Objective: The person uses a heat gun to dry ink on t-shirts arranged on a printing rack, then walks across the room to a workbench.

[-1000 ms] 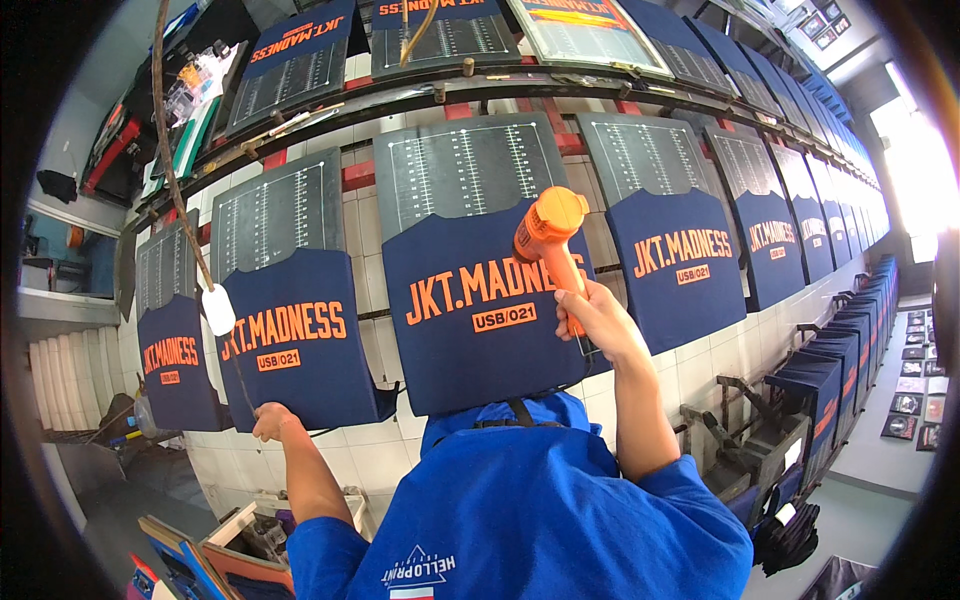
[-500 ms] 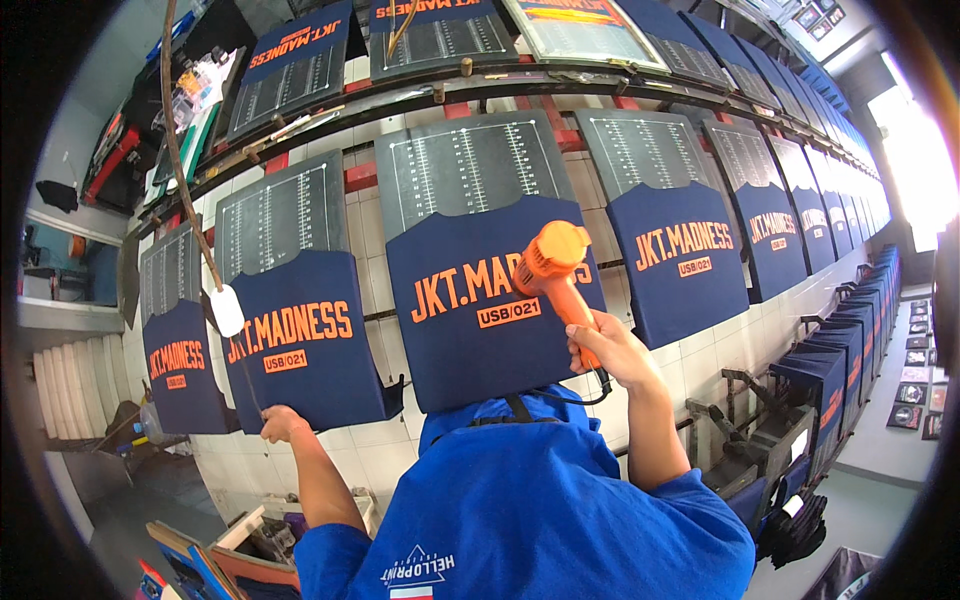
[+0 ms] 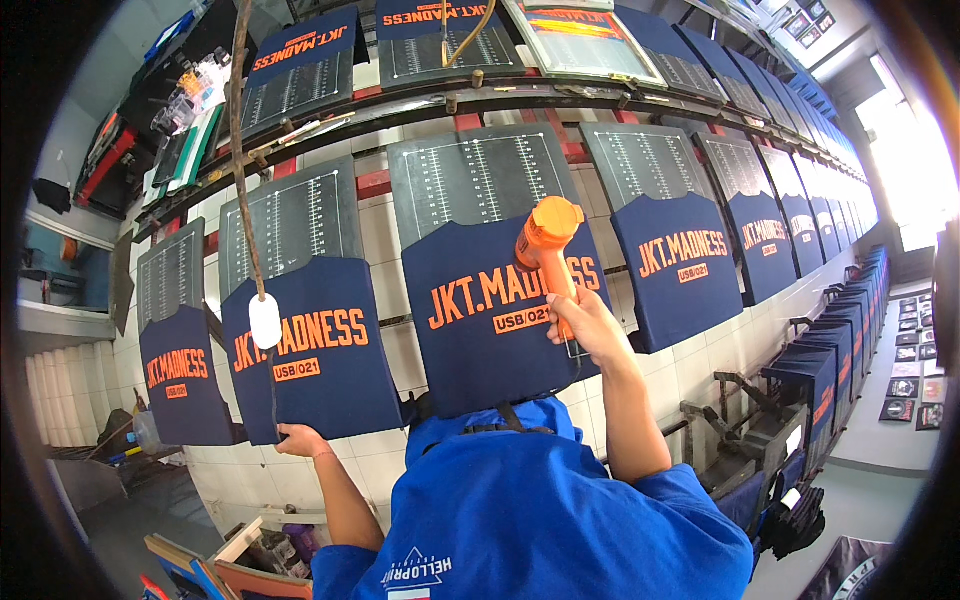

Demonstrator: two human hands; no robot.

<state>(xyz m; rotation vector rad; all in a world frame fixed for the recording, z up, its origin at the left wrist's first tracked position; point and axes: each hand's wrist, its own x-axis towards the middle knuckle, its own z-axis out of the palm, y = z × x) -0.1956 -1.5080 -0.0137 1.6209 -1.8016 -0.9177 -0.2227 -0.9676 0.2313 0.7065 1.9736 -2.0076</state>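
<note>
Head view: grasping an orange heat gun in the right hand, with fingers bending firmly around its handle, and holding it in front of the middle navy shirt, over the right part of its orange print. Pointing the nozzle toward this print, without being able to tell whether touching the cloth or only being near it. Reaching with the left hand to the left of the middle navy shirt, at the lower edge of a neighbouring shirt. Bending the fingers there, but not being able to tell whether pinching this edge, a thin dark cord, or nothing. Seeing also, left of the middle navy shirt, a white oval piece on a brown cord, partly covering the neighbouring print. Facing, just above the middle navy shirt, a dark board with white scales, and farther beyond, a framed screen. Looking, to its right, at one more printed shirt on a similar board. Wearing a blue garment, directly below the middle navy shirt.
</note>
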